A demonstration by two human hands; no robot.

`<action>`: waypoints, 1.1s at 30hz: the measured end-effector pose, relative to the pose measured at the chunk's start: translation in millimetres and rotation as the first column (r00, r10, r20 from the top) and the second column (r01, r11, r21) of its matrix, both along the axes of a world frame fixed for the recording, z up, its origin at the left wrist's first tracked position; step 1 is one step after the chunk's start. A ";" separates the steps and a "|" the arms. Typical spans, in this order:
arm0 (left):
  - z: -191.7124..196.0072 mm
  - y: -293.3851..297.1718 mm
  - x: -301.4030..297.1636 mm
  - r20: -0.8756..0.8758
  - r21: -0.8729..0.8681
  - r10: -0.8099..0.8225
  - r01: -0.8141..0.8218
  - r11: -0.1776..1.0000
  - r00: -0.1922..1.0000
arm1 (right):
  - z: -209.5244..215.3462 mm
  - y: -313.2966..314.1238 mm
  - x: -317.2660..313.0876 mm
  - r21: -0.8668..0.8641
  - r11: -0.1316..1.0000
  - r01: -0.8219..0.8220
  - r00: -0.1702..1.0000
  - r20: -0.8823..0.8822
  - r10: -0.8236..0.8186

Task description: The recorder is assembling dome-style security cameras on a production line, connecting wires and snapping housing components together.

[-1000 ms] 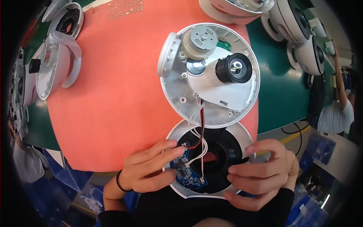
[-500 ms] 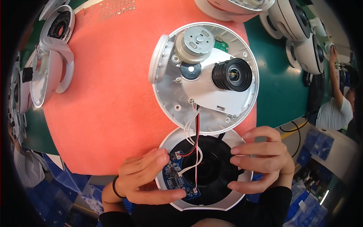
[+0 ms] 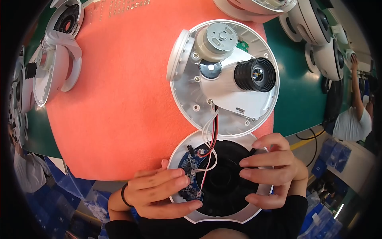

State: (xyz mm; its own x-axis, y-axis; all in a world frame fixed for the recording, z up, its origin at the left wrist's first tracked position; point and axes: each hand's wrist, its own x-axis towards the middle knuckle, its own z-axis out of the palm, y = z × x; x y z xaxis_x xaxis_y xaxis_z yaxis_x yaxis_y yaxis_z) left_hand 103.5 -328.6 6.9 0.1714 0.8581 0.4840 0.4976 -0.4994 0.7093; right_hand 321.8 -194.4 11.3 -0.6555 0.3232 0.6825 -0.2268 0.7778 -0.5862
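A white round housing with a black inside (image 3: 223, 203) lies at the near edge. My left hand (image 3: 157, 191) reaches over its left rim, its fingers and thumb closed on a blue circuit board (image 3: 191, 169) in the housing's left side. My right hand (image 3: 274, 171) curls over the right rim, fingertips above the black interior. Red, black and white wires (image 3: 215, 123) link the board to a white half shell (image 3: 191, 95) just beyond. That shell carries a silver motor (image 3: 220, 38), a dark gear (image 3: 210, 68) and a black ribbed lens (image 3: 256, 75).
An orange-red mat (image 3: 115, 111) covers much of the green table (image 3: 292, 105). Partly assembled white units (image 3: 59, 75) stand at the left; more white units (image 3: 326, 57) sit at the far right. Small metal parts (image 3: 123, 8) lie in rows at the back. Another person (image 3: 354, 119) is at the right.
The board has turned slightly and sits further over the housing's left side. My left fingers have shifted along with it. Shell and housing appear a little further right in the view.
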 end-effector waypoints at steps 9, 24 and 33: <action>3.9 11.0 -3.4 0.011 -0.031 0.003 -0.003 1.000 1.000 | 3.3 3.4 -0.9 -0.019 0.999 -0.031 0.999 0.037 0.031; 13.7 27.1 5.5 0.026 -0.097 0.210 -0.207 0.974 0.977 | 23.1 16.7 2.3 -0.045 0.999 -0.018 0.970 0.239 0.028; 26.9 32.2 1.9 -0.038 -0.157 0.201 -0.204 0.966 0.979 | 40.4 14.3 -1.4 -0.157 0.981 0.117 0.910 0.413 -0.042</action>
State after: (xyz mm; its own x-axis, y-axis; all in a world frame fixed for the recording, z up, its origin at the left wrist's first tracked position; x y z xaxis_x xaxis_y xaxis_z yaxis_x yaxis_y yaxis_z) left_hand 105.5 -296.4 33.8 -0.0053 0.9416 0.3368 0.5927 -0.2683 0.7594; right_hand 320.4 -180.1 51.7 -0.8305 0.4750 0.2910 0.1177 0.6603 -0.7418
